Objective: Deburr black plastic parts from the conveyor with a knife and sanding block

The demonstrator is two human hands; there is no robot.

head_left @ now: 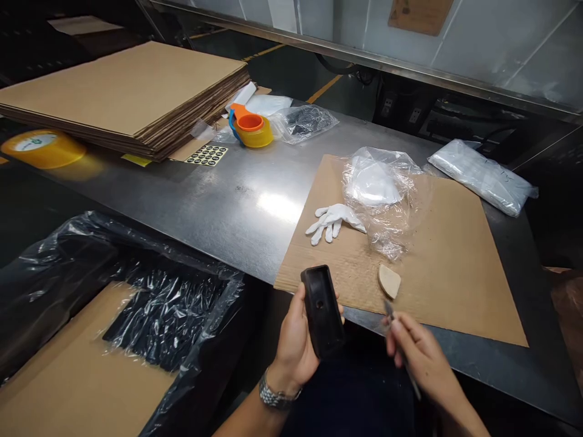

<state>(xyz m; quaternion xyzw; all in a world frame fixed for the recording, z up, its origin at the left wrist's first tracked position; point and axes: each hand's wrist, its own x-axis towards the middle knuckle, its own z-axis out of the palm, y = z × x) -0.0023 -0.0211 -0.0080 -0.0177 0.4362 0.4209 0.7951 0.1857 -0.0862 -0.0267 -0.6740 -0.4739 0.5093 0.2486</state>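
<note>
The left hand [294, 346] has its fingers grasping a black, hollowed rectangular part [327, 328] at the bench's [200, 200] near edge, 6 o'clock from the white glove [336, 220]. At 4 o'clock from the part, the right hand [421, 352] pinches a slim pen-like tool [388, 309], blurred. The step seems to be preparing tool work; the next move calls for steady support and controlled aim.

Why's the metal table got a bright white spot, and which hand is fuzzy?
In the head view, the metal table has a glare patch, probably reflected light; there too, the right hand and its thin tool look fuzzy, perhaps motion blur, while the left hand and black tray look sharper.
</note>
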